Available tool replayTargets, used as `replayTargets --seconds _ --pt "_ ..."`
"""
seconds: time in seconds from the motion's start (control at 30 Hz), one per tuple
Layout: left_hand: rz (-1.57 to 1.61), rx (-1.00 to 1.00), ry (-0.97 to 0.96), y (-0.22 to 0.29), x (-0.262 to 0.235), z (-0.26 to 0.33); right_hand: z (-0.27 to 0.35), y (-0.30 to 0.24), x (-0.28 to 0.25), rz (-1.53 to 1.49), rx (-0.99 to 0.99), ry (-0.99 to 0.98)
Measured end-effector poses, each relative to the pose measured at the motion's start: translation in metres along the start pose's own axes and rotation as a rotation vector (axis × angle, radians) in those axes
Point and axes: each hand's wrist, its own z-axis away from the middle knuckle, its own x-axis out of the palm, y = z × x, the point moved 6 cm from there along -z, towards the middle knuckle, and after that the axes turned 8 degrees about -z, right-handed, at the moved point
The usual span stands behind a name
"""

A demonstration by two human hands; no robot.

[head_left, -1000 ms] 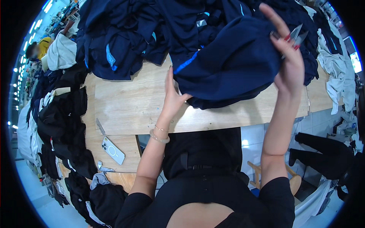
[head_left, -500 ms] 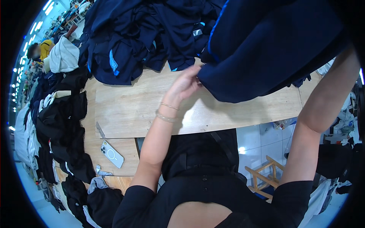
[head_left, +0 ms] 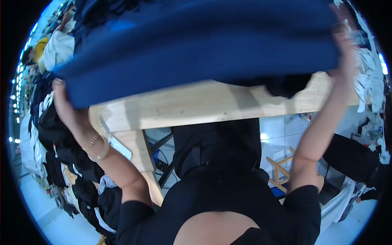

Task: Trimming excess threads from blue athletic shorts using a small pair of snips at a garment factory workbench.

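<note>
A navy blue garment [head_left: 200,57] is stretched wide between my hands above the table, blurred by motion; its exact kind does not show. My left hand [head_left: 70,106] grips its left end, with the fingertips at the upper edge. At the far right end, my right hand [head_left: 344,55] is closed on the cloth, smeared by movement. A darker fold of cloth [head_left: 288,85] hangs beneath the garment's lower edge on the right. Most of the navy pile behind is hidden by the raised cloth.
The pale wooden table [head_left: 183,110] lies below my hands. A phone [head_left: 119,147] rests beside my left forearm. Dark clothes [head_left: 57,130] are heaped along the left, with white cloth [head_left: 367,77] at the right. A wooden stool [head_left: 279,169] stands on the tiled floor.
My left hand has moved far left and now holds the garment's left end. The garment, earlier hanging at the upper right, is now spread across the table's width. My right hand has come into view.
</note>
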Motion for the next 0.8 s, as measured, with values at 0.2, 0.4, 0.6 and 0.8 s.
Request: replayTargets --seconds 0.2,0.4,0.6,0.8 --pt "-1.098 -0.15 -0.029 -0.202 -0.052 0.038 0.095 0.179 0.013 0.017 0.334 -0.211" --pt "-0.597 0.247 -0.228 -0.096 0.173 0.11 0.111 0.169 0.011 0.049 0.315 -0.148" --pt "-0.381 0.531 -0.708 -0.084 0.312 0.171 0.119 0.142 0.033 -0.008 0.221 -0.211" --pt "-0.208 0.17 -0.712 -0.123 0.323 0.16 0.112 0.155 0.021 -0.116 0.284 -0.131"
